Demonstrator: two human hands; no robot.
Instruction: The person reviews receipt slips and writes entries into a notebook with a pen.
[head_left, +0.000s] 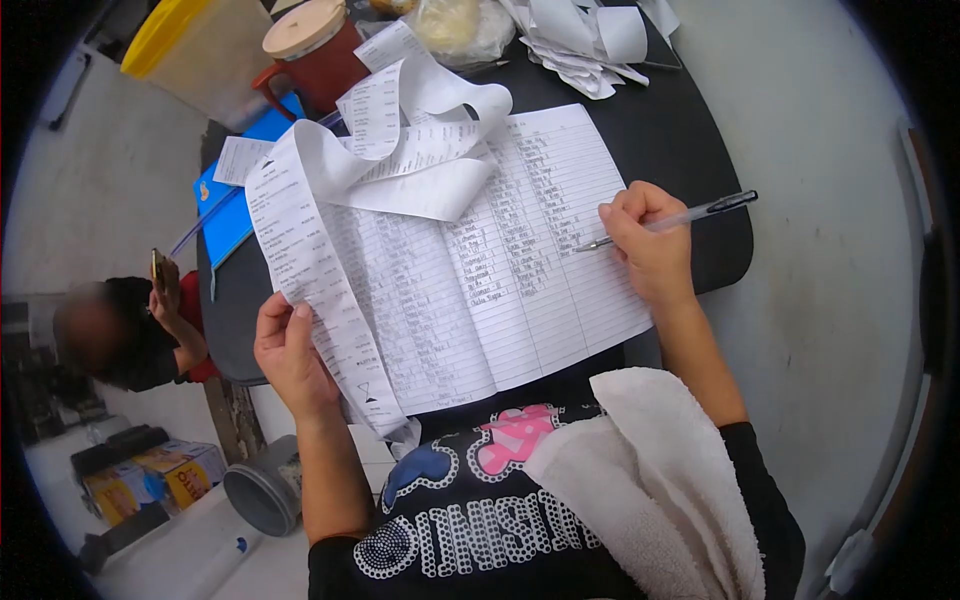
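My left hand [292, 352] pinches the edge of a long printed receipt [318, 285], which curls in loops over the upper part of an open notebook [420, 320]. Handwritten columns fill much of both lined pages. In my right hand [655, 240] is a clear pen [705, 212], its tip at the writing on the right-hand page. That hand rests on the page's right edge. The receipt covers part of the left page.
On the black table [700, 130] stand a red mug [318, 75] with a lid and a yellow-rimmed container [205, 60]. A stack of papers [580, 50] lies at the back, a blue folder [228, 215] at the left. Another person [130, 330] holds a phone beyond the table.
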